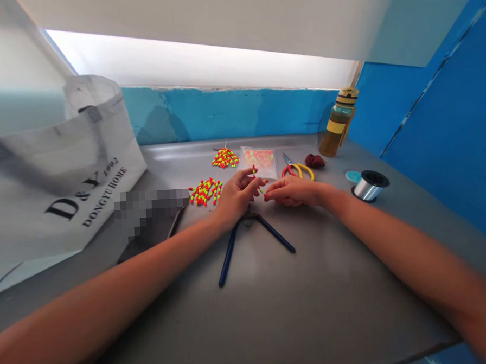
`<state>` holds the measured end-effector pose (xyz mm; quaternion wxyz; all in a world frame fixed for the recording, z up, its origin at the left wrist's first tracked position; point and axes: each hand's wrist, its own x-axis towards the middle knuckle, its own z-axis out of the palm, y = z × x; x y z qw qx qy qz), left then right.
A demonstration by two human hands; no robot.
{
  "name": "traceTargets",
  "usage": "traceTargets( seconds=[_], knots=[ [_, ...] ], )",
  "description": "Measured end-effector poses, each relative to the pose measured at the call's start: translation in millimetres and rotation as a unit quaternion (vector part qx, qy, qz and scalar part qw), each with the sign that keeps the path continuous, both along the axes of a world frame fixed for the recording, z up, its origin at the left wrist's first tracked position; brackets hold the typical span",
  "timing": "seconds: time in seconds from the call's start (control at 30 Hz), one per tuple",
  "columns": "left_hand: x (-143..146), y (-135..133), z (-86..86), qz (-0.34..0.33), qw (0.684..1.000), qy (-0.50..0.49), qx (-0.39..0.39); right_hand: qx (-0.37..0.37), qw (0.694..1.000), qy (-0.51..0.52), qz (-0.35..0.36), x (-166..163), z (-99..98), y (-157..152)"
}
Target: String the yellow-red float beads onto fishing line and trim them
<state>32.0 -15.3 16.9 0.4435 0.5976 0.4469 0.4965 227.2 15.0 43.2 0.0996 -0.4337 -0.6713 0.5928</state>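
My left hand (240, 194) is pinched around small red and yellow-green oval beads, with a few of their ends sticking out between the fingers. Just right of it, my right hand (291, 191) has thumb and forefinger closed on the end of a red and yellow-green bead (262, 191). Any thread between them is too fine to make out. Under the hands lie pliers with dark blue handles (276, 233), spread apart; the left hand partly hides their head. Beside my left hand is a loose pile of the same beads (205, 192).
Behind are another bead pile (225, 158), a clear bag of beads (258, 160), red-and-yellow-handled scissors (299, 170) and dark red cord (315, 161). A bottle (338, 125), a wire spool (370, 186) and a teal disc (353, 176) stand right. A large bag (103, 156) stands left.
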Motion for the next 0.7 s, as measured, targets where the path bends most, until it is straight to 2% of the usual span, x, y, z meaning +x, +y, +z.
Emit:
traceTargets(
  seconds=[0.17, 0.4, 0.53, 0.6, 0.7],
  knots=[
    [-1.1, 0.4, -1.8, -0.002, 0.999, 0.036, 0.005, -0.030, 0.998, 0.051, -0.008, 2.2, -0.2, 1.6],
    [-2.5, 1.1, -2.0, 0.041, 0.994, 0.097, 0.027, -0.025, 1.000, 0.002, 0.009, -0.3, 5.5, -0.1],
    [-1.9, -0.4, -0.1, 0.030, 0.992, 0.122, 0.033, -0.023, 0.999, 0.010, 0.036, -4.6, 14.8, -6.0],
    [-1.5, -1.3, 1.1, 0.026, 0.990, 0.133, 0.027, -0.007, 0.999, 0.006, 0.047, -5.6, 20.7, -8.3],
    [-1.0, -2.3, 2.2, 0.031, 0.991, 0.130, 0.024, 0.078, 0.996, -0.029, 0.011, -4.2, 26.9, -8.0]
  ],
)
